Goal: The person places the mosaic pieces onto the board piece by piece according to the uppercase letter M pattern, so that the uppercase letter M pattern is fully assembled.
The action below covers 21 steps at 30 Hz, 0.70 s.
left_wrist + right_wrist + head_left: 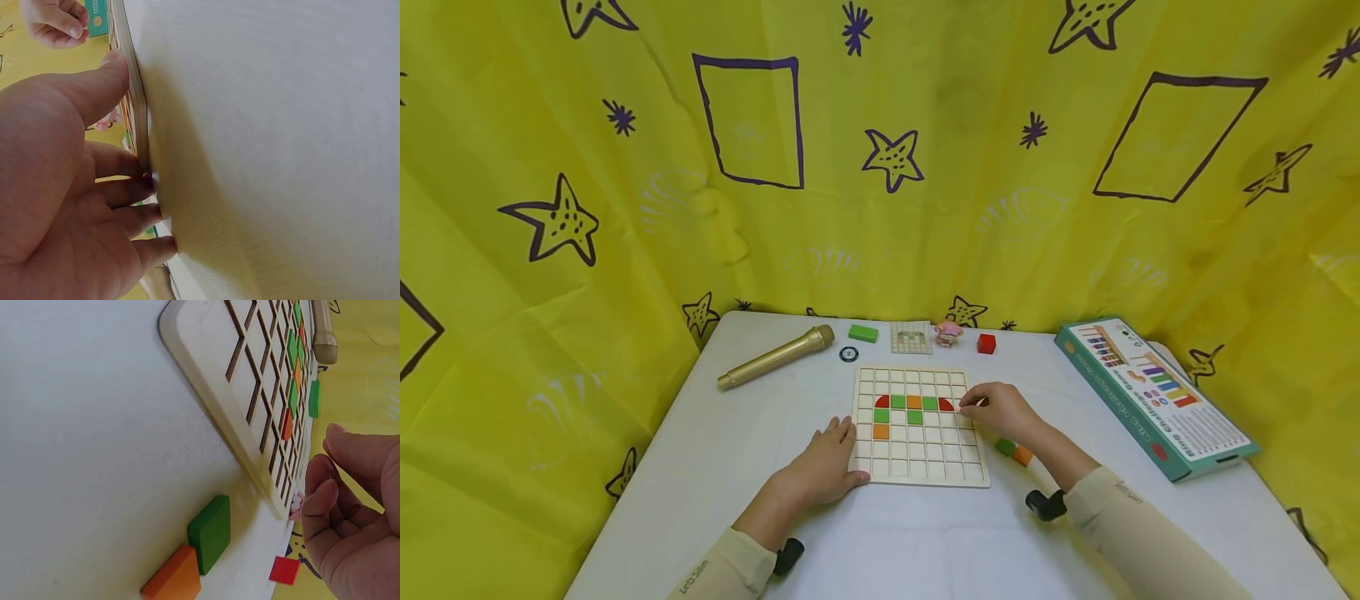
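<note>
A wooden grid board [934,452] lies on the white table, several green, orange and red tiles set in its squares. My left hand [827,462] rests along the board's left side, thumb by the near corner, fingers extended in the left wrist view. Beside the right end of the tile row my right hand [1003,408] hovers close to a red rounded tile [946,404]. Its fingers [322,500] are loosely bent, and nothing shows between thumb and forefinger. Below that hand, a loose green tile [209,534] and an orange tile [172,578] touch on the table.
Behind the board are a gold microphone [778,357], a green block [862,333], a round chip [848,354], a grid pattern card [912,337], a pink figurine [948,333] and a red cube [987,343]. A game box [1153,396] lies right. A yellow curtain [880,225] surrounds the table.
</note>
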Each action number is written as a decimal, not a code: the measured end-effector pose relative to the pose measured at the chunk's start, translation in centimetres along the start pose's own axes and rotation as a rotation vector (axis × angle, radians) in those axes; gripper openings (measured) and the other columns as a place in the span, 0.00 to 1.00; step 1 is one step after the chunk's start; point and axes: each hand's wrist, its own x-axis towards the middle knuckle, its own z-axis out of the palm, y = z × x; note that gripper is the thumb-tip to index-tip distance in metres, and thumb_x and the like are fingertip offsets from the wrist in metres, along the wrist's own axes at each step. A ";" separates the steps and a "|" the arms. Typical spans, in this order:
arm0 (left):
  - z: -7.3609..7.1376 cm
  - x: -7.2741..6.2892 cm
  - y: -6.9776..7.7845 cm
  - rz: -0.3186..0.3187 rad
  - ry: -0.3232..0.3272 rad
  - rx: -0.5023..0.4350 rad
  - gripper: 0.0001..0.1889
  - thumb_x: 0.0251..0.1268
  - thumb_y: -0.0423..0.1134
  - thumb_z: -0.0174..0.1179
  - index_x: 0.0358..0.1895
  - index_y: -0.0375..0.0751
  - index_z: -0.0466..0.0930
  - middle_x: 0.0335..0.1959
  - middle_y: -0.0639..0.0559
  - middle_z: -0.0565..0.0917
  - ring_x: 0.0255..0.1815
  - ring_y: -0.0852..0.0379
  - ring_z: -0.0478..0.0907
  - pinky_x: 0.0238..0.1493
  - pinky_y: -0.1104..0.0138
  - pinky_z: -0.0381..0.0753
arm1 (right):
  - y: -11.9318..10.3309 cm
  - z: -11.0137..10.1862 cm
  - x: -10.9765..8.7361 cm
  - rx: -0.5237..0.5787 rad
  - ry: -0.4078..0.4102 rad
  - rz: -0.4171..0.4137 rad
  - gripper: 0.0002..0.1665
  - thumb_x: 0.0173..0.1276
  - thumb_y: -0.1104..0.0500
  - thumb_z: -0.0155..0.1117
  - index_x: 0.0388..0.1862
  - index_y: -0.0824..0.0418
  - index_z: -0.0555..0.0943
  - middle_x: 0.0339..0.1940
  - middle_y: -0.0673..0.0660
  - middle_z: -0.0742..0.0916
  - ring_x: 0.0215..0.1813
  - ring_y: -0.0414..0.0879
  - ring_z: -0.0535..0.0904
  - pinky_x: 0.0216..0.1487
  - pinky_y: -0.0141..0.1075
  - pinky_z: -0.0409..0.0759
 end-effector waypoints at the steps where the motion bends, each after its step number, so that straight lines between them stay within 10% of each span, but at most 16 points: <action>1: 0.0 0.0 0.0 0.001 0.001 0.001 0.46 0.68 0.57 0.63 0.76 0.26 0.56 0.79 0.34 0.56 0.80 0.37 0.49 0.75 0.44 0.56 | 0.2 -0.1 -0.1 -0.001 0.002 0.000 0.03 0.69 0.59 0.70 0.39 0.57 0.88 0.36 0.50 0.85 0.39 0.48 0.76 0.42 0.38 0.78; 21: 0.0 0.1 0.1 -0.012 0.001 0.003 0.46 0.68 0.56 0.63 0.76 0.27 0.57 0.79 0.35 0.56 0.80 0.38 0.49 0.75 0.45 0.55 | 3.0 -1.7 -2.8 0.002 -0.009 0.118 0.07 0.67 0.58 0.72 0.42 0.58 0.87 0.36 0.53 0.84 0.37 0.49 0.76 0.36 0.35 0.80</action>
